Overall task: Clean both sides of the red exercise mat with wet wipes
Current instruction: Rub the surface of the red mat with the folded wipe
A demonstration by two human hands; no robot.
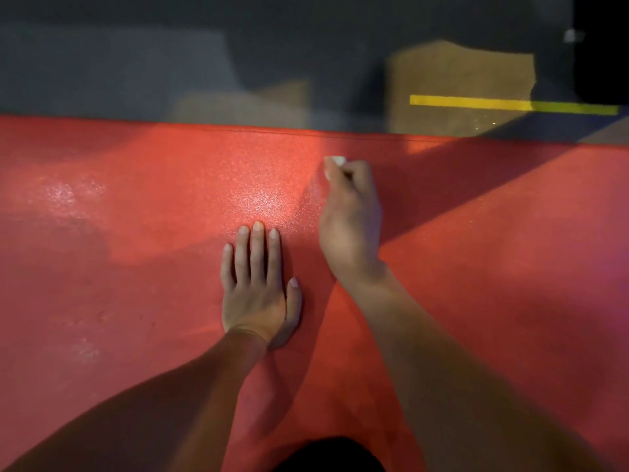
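red exercise mat: flat on dark floor, pebbled, glossy wet patches | left hand: palm down on mat, fingers straight, together | right hand: fingers curled, pinching small crumpled white wet wipe near mat's far edge

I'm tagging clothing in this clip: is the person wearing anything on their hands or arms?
No. The left hand and right hand are bare, with no gloves, rings, watch or wristbands visible. Both forearms are bare too; no sleeve reaches into view.
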